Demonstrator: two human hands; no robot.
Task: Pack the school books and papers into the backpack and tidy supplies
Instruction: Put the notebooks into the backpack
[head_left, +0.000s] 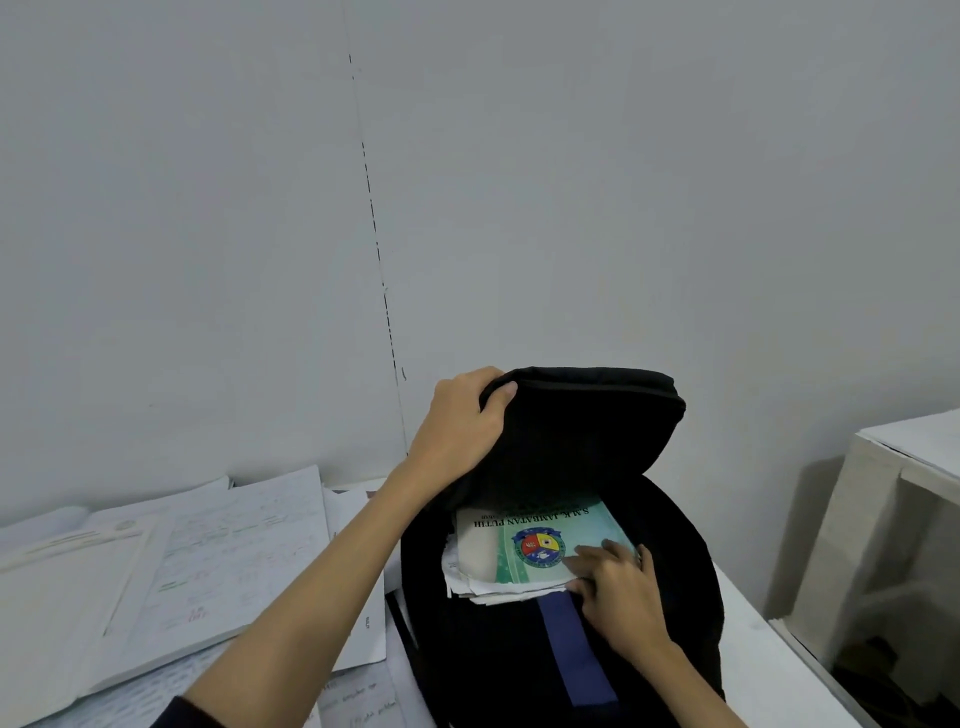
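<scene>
A black backpack (675, 561) stands open on the white table, its top flap lifted. My left hand (460, 423) grips the flap's left edge and holds it up. Inside the opening lies a green exercise book with a school crest (524, 540), on top of a stack of white papers (478, 587). My right hand (615, 584) holds the book and papers at their right corner, fingers on the cover and thumb underneath. A blue strip (576, 649) runs down the bag's inside below the papers.
Open books and written worksheets (171, 566) are spread over the table to the left of the bag, some tucked under its edge. A white shelf unit (893, 530) stands to the right. A plain wall rises close behind.
</scene>
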